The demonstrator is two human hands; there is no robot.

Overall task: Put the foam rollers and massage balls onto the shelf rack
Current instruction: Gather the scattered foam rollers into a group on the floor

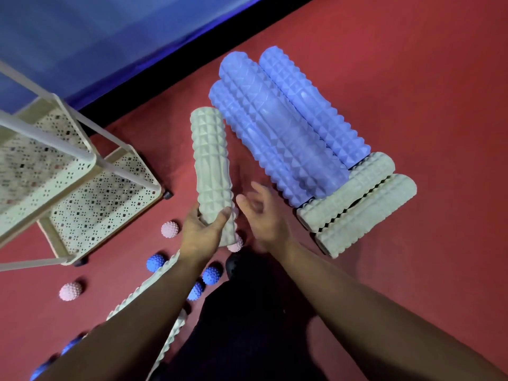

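Left hand (199, 232) grips 1 white roller (210, 166), right hand (264, 213) loosely spread, holding nothing, beside the shelf rack (82, 171).

Red carpeted floor (412, 78) carrying purple foam rollers (277, 125) at centre, cream rollers (357, 202) right, spiky massage balls (169, 229) lower left, shelf rack (82, 171) left.

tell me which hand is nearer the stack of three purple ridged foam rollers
Right. The right hand hangs open just beside the stack of three purple ridged foam rollers; the left hand is farther off.
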